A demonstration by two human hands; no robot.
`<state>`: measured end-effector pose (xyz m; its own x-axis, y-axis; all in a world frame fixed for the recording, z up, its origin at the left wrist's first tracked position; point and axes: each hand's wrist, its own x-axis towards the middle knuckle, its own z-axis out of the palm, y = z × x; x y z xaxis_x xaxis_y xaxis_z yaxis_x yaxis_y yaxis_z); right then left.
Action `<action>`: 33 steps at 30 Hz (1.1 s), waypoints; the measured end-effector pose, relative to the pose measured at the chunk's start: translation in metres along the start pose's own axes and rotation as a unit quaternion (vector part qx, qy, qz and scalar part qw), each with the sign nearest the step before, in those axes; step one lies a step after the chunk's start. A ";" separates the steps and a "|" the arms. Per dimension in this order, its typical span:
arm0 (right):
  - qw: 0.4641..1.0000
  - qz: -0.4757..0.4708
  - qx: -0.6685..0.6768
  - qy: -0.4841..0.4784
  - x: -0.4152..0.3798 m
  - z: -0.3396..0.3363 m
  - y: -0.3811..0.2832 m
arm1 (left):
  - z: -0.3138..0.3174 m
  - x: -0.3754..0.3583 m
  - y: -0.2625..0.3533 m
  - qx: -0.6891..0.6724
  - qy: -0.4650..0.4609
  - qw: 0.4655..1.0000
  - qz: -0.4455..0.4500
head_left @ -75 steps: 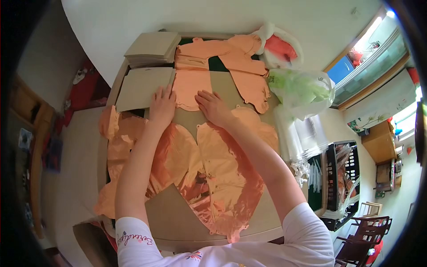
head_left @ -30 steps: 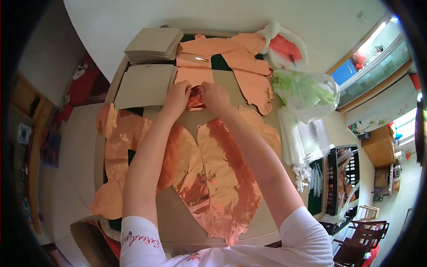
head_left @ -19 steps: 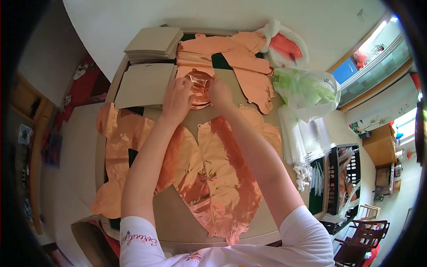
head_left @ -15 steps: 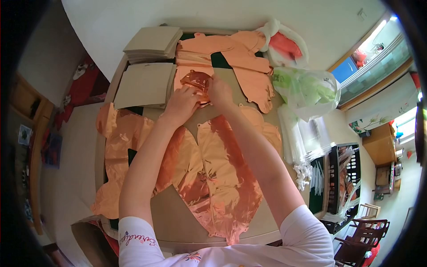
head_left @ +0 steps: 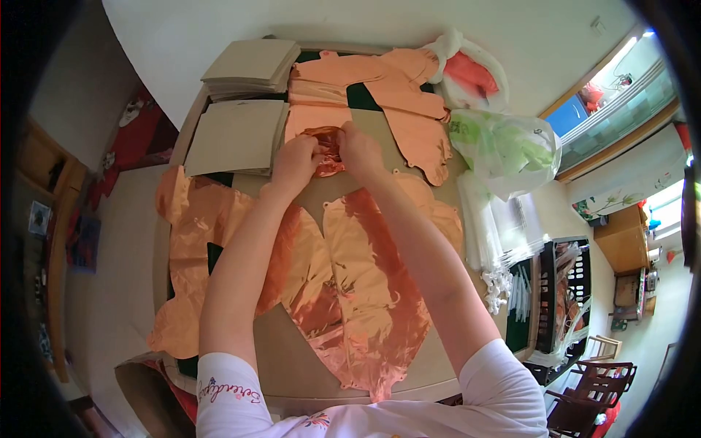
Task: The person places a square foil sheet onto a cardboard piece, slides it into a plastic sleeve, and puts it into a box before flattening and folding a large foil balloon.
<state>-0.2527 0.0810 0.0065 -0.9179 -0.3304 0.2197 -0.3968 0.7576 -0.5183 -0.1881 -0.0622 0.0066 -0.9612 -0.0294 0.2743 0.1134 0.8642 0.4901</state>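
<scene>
A crumpled, folded rose-gold foil balloon (head_left: 331, 162) is held up between my hands near the middle of the table. My left hand (head_left: 296, 162) pinches its left side, thumb and fingers bent. On its right edge my right hand (head_left: 359, 152) is closed, with some fingertips hidden behind the foil. Below my forearms a large flat foil balloon (head_left: 372, 270) lies spread out. To the left rests another flat foil balloon (head_left: 193, 248), partly under my left arm. More flat foil balloons (head_left: 412, 124) lie beyond my hands at the far side.
Two stacks of grey cardboard sheets (head_left: 237, 139) stand at the back left. At the right are a green and white plastic bag (head_left: 504, 146), clear plastic sleeves (head_left: 511, 226), white straws (head_left: 521, 292) and a black crate (head_left: 580, 277). A white bag with red contents (head_left: 471, 77) sits at the back.
The foil between my hands has been folded smaller and its upper part turned down. My left hand has shifted slightly and its fingers have curled in more.
</scene>
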 end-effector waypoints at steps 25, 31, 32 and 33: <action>0.908 0.098 0.390 0.119 0.016 -0.009 0.050 | 0.020 0.011 -0.005 0.277 0.136 0.948 0.077; 0.929 0.095 0.353 0.064 0.014 -0.069 0.024 | 0.045 0.043 -0.010 0.249 0.015 0.967 0.053; 0.923 0.054 0.371 0.084 0.016 -0.075 0.022 | 0.044 0.050 -0.009 0.253 0.005 0.966 0.043; 0.915 0.013 0.389 0.104 0.020 -0.081 0.019 | 0.042 0.057 -0.006 0.258 -0.005 0.966 0.033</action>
<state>-0.2787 0.1341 0.0679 -0.9401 -0.1427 0.3097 -0.3257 0.1073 -0.9393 -0.2539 -0.0480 -0.0161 -0.9588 0.0359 0.2818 0.0359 0.9993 -0.0052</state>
